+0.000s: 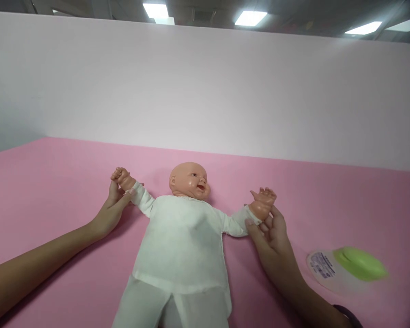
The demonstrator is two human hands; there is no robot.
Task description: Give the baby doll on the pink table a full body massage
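A baby doll (184, 241) with a white cloth body lies on its back, its bald plastic head turned toward the right. Both its arms are spread out to the sides. My left hand (111, 212) grips the doll's arm on the left near the wrist, thumb on top of the white sleeve. On the other side, my right hand (273, 237) holds the doll's other forearm just below its plastic hand, with my fingers behind it. The lower ends of the doll's legs are cut off by the frame's bottom edge.
A clear bottle with a label and a green cap (360, 263) lies on its side to the right of my right forearm. The pink tabletop (71, 182) meets a white upright panel (205, 91) at the back. A dark band circles my right wrist.
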